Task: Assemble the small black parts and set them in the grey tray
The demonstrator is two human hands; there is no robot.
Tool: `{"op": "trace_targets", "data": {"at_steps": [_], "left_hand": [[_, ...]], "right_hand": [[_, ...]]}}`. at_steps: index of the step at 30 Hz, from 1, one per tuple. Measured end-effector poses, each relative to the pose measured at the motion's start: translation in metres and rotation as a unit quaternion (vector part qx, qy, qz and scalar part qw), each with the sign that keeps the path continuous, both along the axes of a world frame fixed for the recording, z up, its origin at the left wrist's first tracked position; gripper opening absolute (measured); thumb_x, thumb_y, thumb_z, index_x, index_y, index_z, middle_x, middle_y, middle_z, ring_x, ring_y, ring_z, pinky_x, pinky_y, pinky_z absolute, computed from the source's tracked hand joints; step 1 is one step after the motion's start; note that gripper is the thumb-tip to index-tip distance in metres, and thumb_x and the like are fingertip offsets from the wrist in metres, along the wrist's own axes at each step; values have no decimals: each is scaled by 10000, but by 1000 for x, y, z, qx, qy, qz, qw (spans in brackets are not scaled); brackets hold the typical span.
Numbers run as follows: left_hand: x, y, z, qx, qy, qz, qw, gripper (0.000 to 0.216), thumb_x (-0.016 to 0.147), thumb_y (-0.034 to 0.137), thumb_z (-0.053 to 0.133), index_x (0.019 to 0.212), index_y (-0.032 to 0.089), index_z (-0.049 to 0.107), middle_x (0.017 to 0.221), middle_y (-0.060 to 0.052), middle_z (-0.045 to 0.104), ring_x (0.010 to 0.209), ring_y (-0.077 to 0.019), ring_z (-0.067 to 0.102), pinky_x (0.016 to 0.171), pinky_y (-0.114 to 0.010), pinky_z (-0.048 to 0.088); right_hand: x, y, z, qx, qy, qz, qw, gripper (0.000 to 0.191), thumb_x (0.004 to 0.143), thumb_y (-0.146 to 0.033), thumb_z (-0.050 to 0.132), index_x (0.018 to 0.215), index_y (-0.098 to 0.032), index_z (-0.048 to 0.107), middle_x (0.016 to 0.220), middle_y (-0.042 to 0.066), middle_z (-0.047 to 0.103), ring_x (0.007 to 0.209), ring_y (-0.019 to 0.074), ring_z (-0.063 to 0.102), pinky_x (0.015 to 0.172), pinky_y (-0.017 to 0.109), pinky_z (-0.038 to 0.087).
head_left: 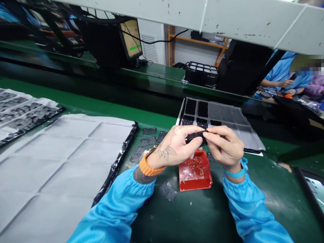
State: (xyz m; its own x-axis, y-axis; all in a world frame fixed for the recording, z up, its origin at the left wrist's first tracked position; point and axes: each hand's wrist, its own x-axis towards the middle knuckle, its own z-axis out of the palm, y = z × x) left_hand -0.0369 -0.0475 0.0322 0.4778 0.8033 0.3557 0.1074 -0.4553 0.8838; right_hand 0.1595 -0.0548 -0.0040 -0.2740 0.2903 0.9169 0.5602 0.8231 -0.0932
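Between thumb and fingers, my left hand grips a small black plastic part, held up over the far edge of a red bin. My right hand is closed in a pinch at the part's right end; whether a tiny piece sits between its fingertips is hidden. Many tiny pale pieces lie scattered on the bin's floor. Similar flat black parts rest on the green table left of my left hand. One more black part lies left of the bin, close to my left sleeve.
A large white divided tray fills the left side, with a filled tray beyond it. Behind my hands stands a tray with black parts. A grey beam crosses overhead. At far right, a person in blue handles something.
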Motion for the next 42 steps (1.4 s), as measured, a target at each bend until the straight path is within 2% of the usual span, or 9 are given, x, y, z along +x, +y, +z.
{"op": "trace_targets", "data": {"at_steps": [5, 9, 21, 33, 42], "left_hand": [[0, 0, 2, -36, -5, -21, 999, 235, 872, 191, 566, 1027, 101, 718, 529, 44, 616, 412, -92, 608, 506, -181, 558], [-2, 0, 4, -34, -11, -24, 999, 217, 856, 159, 575, 1011, 120, 723, 505, 60, 595, 420, -95, 608, 544, -193, 580], [-2, -2, 4, -28, -26, -40, 998, 204, 869, 135, 557, 1001, 111, 712, 500, 64, 575, 403, -73, 569, 449, -143, 482], [-6, -3, 12, -63, -32, -67, 995, 196, 847, 143, 566, 972, 130, 716, 479, 75, 563, 380, -73, 557, 427, -146, 473], [-8, -3, 13, -21, -10, -48, 999, 203, 857, 157, 576, 990, 122, 725, 473, 70, 577, 396, -84, 573, 469, -159, 503]], "right_hand": [[3, 1, -1, 6, -6, 10, 1000, 339, 890, -50, 689, 1154, -249, 764, 1038, 83, 739, 871, 214, 729, 692, 341, 632], [4, -1, -1, -3, -17, -4, 1000, 322, 906, -74, 680, 1147, -273, 759, 1045, 73, 742, 873, 218, 736, 692, 355, 638], [0, -3, 1, 12, -5, -12, 1000, 254, 893, -48, 668, 1033, -240, 760, 1009, 65, 739, 840, 203, 729, 687, 335, 622], [1, -6, -1, 23, 0, -1, 1000, 360, 899, -72, 686, 1195, -266, 753, 1049, 73, 738, 868, 220, 733, 684, 352, 626], [2, -6, 2, 4, -12, -4, 1000, 349, 899, -70, 693, 1172, -273, 767, 1044, 68, 738, 873, 218, 730, 674, 343, 625]]}}
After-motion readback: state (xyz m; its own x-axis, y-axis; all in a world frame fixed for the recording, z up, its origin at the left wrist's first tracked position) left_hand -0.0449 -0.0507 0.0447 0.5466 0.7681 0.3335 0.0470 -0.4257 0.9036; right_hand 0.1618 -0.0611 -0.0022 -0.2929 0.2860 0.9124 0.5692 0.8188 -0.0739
